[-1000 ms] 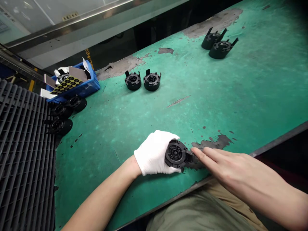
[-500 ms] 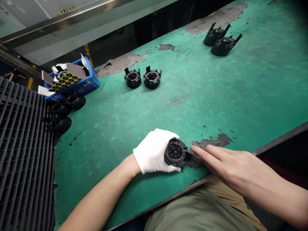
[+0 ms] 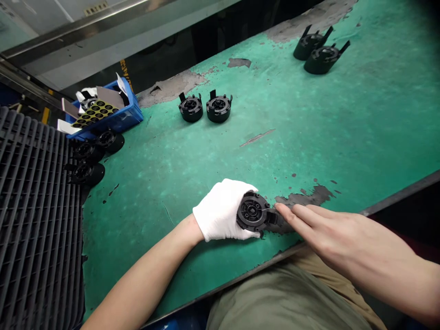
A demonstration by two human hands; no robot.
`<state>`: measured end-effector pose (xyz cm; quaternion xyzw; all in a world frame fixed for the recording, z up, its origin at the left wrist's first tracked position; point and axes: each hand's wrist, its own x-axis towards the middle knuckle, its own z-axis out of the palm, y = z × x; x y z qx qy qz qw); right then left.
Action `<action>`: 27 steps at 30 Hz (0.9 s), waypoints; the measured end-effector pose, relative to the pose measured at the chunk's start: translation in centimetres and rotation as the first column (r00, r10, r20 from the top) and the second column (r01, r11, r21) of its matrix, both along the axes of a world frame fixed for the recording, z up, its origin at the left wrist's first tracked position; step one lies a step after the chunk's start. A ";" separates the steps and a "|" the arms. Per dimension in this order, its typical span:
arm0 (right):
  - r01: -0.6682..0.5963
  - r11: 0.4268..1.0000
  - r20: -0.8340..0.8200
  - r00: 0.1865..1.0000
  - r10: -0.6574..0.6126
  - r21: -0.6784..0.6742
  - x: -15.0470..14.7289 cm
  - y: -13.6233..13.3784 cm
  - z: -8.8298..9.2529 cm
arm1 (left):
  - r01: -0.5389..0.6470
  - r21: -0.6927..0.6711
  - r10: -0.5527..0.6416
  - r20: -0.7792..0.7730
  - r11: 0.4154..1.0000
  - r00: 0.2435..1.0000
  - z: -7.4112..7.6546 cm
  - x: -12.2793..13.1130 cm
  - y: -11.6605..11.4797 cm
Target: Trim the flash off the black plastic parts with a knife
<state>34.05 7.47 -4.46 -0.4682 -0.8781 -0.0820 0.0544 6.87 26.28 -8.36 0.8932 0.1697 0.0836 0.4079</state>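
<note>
My left hand (image 3: 225,211), in a white glove, is wrapped round a black round plastic housing (image 3: 252,211) and holds it just above the green table near its front edge. The housing's ribbed face is turned up, and a flat black tab sticks out on its right side. My bare right hand (image 3: 319,229) is closed beside that tab, index finger stretched along a thin pointed tool (image 3: 267,209). Only the tool's fine tip shows, reaching to the rim of the housing; the rest is hidden under the fingers.
Two similar housings (image 3: 219,108) stand mid-table, two more (image 3: 321,58) at the far right. Several others (image 3: 88,173) sit at the left by a blue bin (image 3: 127,114) holding a yellow-black sticker sheet (image 3: 96,113). Stacked dark grid trays (image 3: 37,220) line the left edge.
The whole view has shifted slightly. Both hands keep almost the same pose, with the left still round the housing and the tool tip still at its rim.
</note>
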 end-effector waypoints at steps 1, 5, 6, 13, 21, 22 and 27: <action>-0.021 1.000 0.017 1.000 0.021 0.009 0.2 0.2 0.0 | 0.002 0.002 -0.002 -0.001 1.000 1.000 0.0 0.0 0.0; -0.074 0.997 0.074 0.995 0.074 0.002 1.3 0.7 -0.4 | 0.006 0.010 -0.006 0.009 1.000 1.000 0.1 0.1 0.0; -0.081 0.997 0.084 0.993 0.081 -0.014 1.5 0.9 -0.5 | 0.003 0.011 -0.003 0.008 1.000 1.000 0.1 0.1 0.0; -0.146 0.988 0.020 0.989 0.148 -0.057 2.4 2.3 -0.7 | 0.004 0.009 -0.004 -0.012 1.000 1.000 0.0 0.1 0.1; -0.098 0.990 -0.264 0.962 0.068 -0.102 3.9 4.4 -2.1 | -0.082 -0.021 0.082 0.012 0.996 0.997 -1.6 0.1 0.0; 0.008 0.995 -0.342 0.939 -0.041 -0.096 3.7 3.9 -2.2 | -0.131 -0.023 0.131 0.017 0.991 0.991 -1.9 0.2 -0.1; 0.310 0.945 -0.448 0.834 -0.323 -0.104 0.4 -0.1 -2.8 | -0.310 0.064 0.303 0.103 0.948 0.947 -3.7 -0.1 -1.4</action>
